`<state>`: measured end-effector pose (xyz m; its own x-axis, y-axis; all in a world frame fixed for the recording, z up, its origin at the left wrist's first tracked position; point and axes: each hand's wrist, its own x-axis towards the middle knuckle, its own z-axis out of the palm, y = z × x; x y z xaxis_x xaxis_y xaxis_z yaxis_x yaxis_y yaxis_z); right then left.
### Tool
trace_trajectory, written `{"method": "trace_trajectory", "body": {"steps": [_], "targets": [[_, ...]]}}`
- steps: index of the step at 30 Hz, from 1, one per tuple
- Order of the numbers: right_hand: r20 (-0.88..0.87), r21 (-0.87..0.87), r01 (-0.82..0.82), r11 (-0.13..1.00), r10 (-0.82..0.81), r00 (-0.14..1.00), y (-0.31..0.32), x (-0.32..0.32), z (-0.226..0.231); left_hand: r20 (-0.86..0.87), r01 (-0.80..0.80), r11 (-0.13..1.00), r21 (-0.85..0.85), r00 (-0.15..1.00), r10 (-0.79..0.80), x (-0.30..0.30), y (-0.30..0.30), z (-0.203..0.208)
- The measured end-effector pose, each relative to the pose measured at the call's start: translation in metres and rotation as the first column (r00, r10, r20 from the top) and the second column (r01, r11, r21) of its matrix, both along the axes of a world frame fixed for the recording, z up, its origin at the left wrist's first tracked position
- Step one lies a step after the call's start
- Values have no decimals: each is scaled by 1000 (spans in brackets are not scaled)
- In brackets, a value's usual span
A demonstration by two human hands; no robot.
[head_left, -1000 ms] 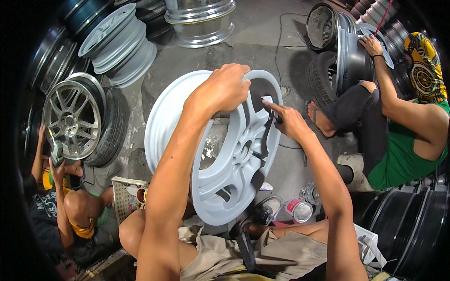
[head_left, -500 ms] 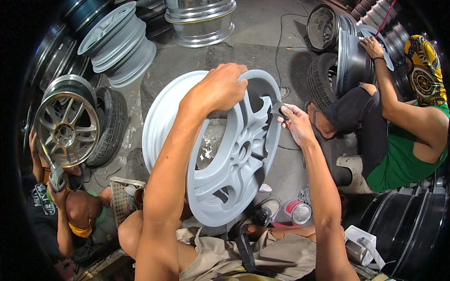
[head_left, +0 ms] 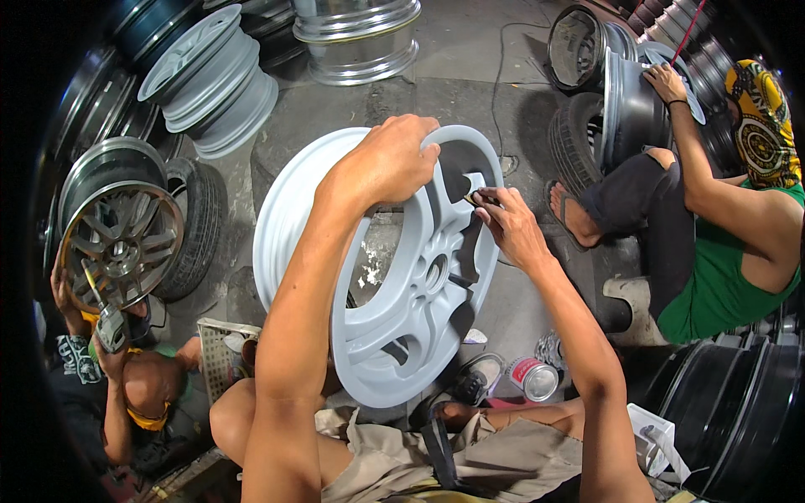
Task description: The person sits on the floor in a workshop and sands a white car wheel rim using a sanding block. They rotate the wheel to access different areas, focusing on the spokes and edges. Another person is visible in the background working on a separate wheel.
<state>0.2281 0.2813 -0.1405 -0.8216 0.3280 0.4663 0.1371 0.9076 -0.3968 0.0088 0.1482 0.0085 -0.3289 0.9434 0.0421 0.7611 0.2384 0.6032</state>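
A pale grey alloy wheel rim (head_left: pixel 394 327) stands on edge between my knees. My left hand (head_left: pixel 386 163) grips its top edge and holds it upright. At the upper spokes, my right hand (head_left: pixel 507 222) pinches a small dark piece, which looks like sandpaper (head_left: pixel 476 199), against the face of the rim. The rim's lower edge rests near my lap.
A person in a green top (head_left: pixel 721 268) at the right works on a dark rim (head_left: pixel 629 109) on a tyre. Another person (head_left: pixel 126 377) at lower left holds a tool at a silver spoked wheel (head_left: pixel 122 247). Stacked rims (head_left: pixel 214 75) lie behind; a small can (head_left: pixel 535 379) sits by my leg.
My right hand has shifted up along the spokes toward the top of the rim. The rim has turned a little under my left hand. The person at lower left has moved their tool.
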Motion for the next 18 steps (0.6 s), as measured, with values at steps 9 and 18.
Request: {"method": "trace_trajectory", "body": {"steps": [9, 18], "targets": [[46, 3, 102, 995, -102, 994, -6, 3, -10, 4, 20, 1000, 12, 1000, -20, 1, 2, -3], [161, 67, 193, 979, -201, 966, 0, -18, -6, -35, 21, 1000, 19, 999, -20, -10, 7, -8]]}}
